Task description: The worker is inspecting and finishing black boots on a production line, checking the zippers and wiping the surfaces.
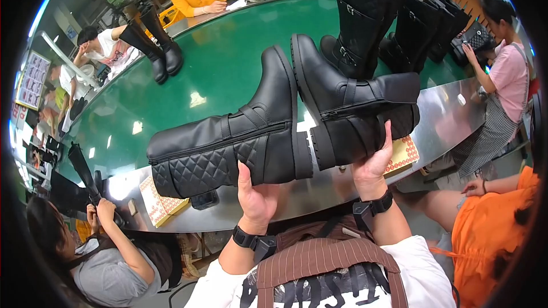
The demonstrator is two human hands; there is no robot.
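I hold a pair of tall black boots on their sides over the bench edge, soles facing each other and nearly touching at the toes. My left hand (257, 198) supports the left boot (251, 137) from below, thumb up against its quilted shaft; a zipper runs along this boot, and its shaft points left. My right hand (372, 165) grips the right boot (348, 97) around the shaft's underside, thumb raised along it. That shaft points right, and straps cross its ankle. The fingers of both hands are partly hidden behind the boots.
The green work surface (228, 57) has a metal rim (451, 102). More black boots (359, 23) stand at far right, another pair (157, 51) at far left. Sticker sheets (157, 199) and a phone (204, 200) lie near the edge. Co-workers sit or stand around the bench.
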